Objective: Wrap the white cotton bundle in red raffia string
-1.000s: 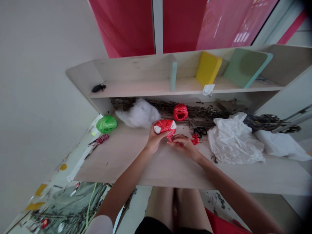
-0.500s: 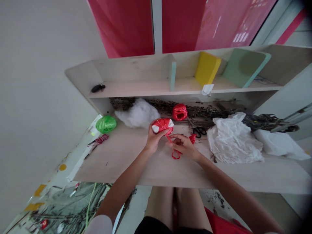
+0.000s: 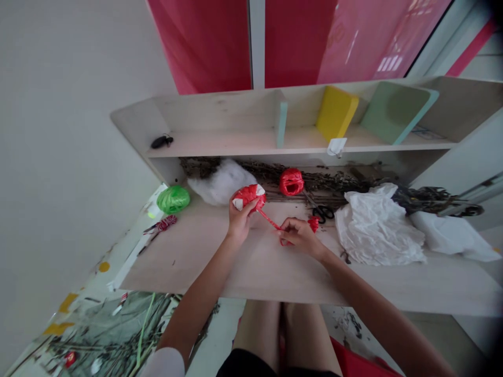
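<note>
The left hand [image 3: 239,222] sits near the middle of the bench [image 3: 184,256], its fingers [image 3: 244,206] clenched round a red-wrapped bundle [image 3: 247,196], with white stuffing showing at the bundle's end. The bundle is held up above the bench top, not resting on it. A thin red strand [image 3: 270,220] runs taut from the bundle toward the right hand [image 3: 302,236] at about four o'clock. The fingers [image 3: 288,226] of the right hand are closed in a pinch on the far end of that strand, and a short red tail shows just below them.

At two o'clock from the right hand, just beside it, lies a small red scrap [image 3: 313,224]. A pair of black-handled scissors [image 3: 322,213] lies a little farther out in the same direction. A round red ball [image 3: 291,181] sits at twelve o'clock, against a band of dried twigs [image 3: 334,180] along the back of the bench. Crumpled white plastic [image 3: 377,225] lies at three o'clock.

From the left hand, a heap of white stuffing [image 3: 220,183] lies at eleven o'clock, a green ball [image 3: 173,199] at ten o'clock, and a bit of red-and-white twine [image 3: 165,223] at nine o'clock.

On the shelf [image 3: 216,144] above stand a yellow block [image 3: 337,112] and a pale green board [image 3: 396,112], and a small black object [image 3: 162,141] lies at its left end.
</note>
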The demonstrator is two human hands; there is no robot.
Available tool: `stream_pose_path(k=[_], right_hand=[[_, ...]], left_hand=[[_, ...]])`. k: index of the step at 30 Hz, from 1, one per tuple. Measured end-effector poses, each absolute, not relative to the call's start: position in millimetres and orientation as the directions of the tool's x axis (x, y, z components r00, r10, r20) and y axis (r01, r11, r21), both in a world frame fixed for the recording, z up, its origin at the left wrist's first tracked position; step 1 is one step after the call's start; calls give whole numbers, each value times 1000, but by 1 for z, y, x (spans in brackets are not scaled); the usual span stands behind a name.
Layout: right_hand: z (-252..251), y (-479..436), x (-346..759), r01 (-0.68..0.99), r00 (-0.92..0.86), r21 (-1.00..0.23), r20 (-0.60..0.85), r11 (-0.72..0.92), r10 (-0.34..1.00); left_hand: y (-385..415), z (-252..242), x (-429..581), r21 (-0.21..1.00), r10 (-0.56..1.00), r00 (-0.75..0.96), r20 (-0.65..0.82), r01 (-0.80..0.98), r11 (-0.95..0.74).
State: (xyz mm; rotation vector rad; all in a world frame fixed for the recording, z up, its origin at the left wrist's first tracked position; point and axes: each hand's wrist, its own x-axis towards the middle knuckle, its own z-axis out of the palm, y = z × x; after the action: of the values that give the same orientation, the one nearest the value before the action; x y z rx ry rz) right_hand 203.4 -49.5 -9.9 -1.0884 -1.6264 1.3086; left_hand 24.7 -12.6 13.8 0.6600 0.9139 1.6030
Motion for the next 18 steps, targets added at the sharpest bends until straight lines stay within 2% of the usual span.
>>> stream_pose_path(k=[10, 15, 18], right_hand=[[-13, -50, 206, 116, -427, -988, 42, 101, 903], [-19, -49, 207, 184, -417, -978, 8, 93, 909], [-19, -51, 205, 215, -401, -967, 40, 136, 915]], left_hand=[[-13, 14, 25, 825, 978, -198, -71, -563, -54], [-13, 13, 25, 814, 977, -182, -107, -580, -19], [-14, 11, 26, 804, 977, -166, -137, -595, 11]])
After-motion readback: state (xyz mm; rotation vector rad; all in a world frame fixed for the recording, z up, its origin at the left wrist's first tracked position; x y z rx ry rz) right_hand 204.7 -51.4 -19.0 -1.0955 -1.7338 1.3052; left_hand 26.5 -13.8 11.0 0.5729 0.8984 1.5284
